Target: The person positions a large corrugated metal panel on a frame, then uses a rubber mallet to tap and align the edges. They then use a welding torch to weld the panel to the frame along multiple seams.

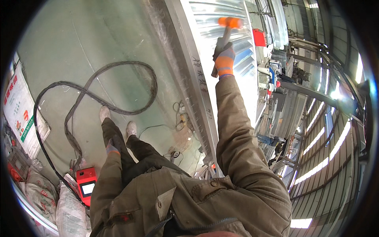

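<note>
My right hand (224,58), in an orange and grey glove, is wrapped round the handle of a mallet (230,23) with an orange head. The mallet is slightly blurred and held over a shiny ribbed metal panel (205,17), my arm stretched out across it. Whether the head touches the panel I cannot tell. My left hand (113,145), also gloved, hangs low beside my leg, apart from the panel. Its fingers are dark and small against my trousers, and nothing can be made out in them.
A long grey metal beam (189,59) runs along the panel's near side. On the floor a thick dark cable (153,94) lies in loops by my feet, leading toward a red machine (86,183) with a screen. Sacks (41,189) stand at the lower left.
</note>
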{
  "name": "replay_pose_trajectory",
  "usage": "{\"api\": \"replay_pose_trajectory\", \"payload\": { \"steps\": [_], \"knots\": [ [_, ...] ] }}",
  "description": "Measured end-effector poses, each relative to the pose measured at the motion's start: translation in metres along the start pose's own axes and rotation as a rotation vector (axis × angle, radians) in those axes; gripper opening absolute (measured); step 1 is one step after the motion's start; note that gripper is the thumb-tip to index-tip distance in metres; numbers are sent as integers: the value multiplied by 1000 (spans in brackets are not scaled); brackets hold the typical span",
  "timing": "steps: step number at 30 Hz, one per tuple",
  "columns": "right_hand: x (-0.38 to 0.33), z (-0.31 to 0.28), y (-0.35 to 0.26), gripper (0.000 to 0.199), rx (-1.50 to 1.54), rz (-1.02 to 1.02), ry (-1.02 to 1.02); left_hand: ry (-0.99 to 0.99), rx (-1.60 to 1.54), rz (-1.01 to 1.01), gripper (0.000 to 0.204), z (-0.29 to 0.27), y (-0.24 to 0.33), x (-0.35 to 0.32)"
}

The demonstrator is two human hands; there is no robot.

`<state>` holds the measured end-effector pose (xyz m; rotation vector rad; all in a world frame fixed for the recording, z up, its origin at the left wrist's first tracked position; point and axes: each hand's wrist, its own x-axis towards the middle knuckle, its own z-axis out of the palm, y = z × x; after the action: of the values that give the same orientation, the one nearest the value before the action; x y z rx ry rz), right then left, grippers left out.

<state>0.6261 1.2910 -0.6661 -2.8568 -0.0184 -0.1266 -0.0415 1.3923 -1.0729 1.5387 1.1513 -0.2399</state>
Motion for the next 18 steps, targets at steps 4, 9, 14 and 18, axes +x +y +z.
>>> {"api": "replay_pose_trajectory", "payload": {
  "steps": [4,9,14,18],
  "knots": [
    [7,26,-15,62,-27,15,57,-117,-62,-173,43,-17,30,-2],
    [-1,47,-22,65,-68,213,-201,-89,-353,-362,43,0,15,15],
    [31,23,-69,64,92,119,15,-113,-176,-329,50,4,-18,22],
    [34,37,-91,68,27,9,22,-117,-293,-353,54,6,-24,25]
  ]
}}
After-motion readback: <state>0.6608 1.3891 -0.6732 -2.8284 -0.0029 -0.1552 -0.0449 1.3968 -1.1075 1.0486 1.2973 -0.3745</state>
